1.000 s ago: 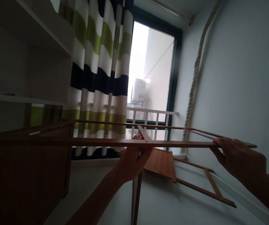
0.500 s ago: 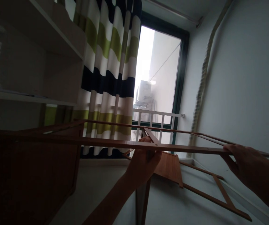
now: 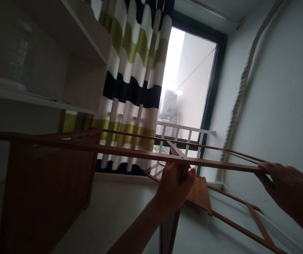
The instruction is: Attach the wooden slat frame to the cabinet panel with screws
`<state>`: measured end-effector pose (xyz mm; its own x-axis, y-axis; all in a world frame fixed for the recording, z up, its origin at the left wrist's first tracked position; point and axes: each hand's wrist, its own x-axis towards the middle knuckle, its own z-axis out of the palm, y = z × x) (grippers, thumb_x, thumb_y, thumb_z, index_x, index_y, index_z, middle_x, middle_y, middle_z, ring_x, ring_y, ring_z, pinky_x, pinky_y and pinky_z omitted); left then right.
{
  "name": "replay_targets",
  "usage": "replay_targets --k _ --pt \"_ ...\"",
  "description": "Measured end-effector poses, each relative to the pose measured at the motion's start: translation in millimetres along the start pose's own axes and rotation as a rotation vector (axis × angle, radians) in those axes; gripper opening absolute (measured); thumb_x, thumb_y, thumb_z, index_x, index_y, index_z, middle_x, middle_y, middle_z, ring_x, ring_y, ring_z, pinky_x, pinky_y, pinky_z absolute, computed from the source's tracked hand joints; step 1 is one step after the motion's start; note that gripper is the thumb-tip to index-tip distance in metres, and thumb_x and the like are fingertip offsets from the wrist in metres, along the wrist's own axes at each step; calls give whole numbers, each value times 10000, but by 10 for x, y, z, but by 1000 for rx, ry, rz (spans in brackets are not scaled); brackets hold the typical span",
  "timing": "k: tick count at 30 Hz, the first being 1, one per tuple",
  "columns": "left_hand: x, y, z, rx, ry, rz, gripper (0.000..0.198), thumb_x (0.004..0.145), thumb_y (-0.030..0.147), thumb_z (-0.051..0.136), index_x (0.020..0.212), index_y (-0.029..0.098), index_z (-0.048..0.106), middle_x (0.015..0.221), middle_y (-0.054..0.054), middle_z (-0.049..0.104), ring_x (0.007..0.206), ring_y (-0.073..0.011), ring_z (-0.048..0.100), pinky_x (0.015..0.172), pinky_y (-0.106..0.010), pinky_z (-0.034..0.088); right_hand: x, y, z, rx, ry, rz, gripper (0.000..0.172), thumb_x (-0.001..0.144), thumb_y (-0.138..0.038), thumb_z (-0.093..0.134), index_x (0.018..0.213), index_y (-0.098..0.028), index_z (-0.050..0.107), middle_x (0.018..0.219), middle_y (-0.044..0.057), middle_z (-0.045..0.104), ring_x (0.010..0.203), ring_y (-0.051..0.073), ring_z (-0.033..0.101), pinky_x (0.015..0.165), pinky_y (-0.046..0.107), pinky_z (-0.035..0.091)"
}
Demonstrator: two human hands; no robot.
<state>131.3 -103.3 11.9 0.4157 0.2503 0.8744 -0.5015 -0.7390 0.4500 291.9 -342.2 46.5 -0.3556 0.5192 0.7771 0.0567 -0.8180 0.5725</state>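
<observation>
A reddish-brown wooden frame with long, thin rails spans the head view, one rail running nearly level across it. A broad wooden panel hangs down from its left part, and a narrower upright board drops from its middle. Just below the near rail, my left hand is closed around the top of that middle board, thumb on its right side. My right hand grips the rail close to its right end, fingers over the top. Part of that hand's grip is hidden behind the rail.
Lower right, more wooden bars and a small panel sit low by the wall. White shelving with a clear container stands left. Behind are a striped curtain, a window and a white railing. A wrapped pipe runs along the right wall.
The view has shifted, bringing the frame's left end into sight. My left hand's fingers, earlier up at the rail, are now below it around the middle board. My right hand keeps its grip.
</observation>
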Motion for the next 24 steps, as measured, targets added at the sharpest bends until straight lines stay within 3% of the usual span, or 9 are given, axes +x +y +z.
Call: replay_targets --k 10,17,24 --pt "-16 -3 -61 -57 -4 -30 169 805 307 426 840 173 521 813 -33 559 805 -158 506 753 -286 392 -52 -14 27 -1 -44 -9 342 840 -425 414 813 -131 585 539 5 509 480 124 464 399 172 194" --pt "-17 -7 -73 -102 -27 -25 184 811 312 427 903 179 514 895 -46 556 867 -162 497 813 -303 388 -58 -24 13 16 -97 17 360 838 -446 406 871 -135 584 660 9 578 517 114 496 386 162 195" --pt "-44 -11 -76 -91 -17 -35 172 803 341 440 839 182 498 816 -36 520 824 -160 486 848 -320 384 -4 -71 -104 19 -132 52 353 829 -440 417 890 -131 576 841 12 590 541 98 499 364 171 220"
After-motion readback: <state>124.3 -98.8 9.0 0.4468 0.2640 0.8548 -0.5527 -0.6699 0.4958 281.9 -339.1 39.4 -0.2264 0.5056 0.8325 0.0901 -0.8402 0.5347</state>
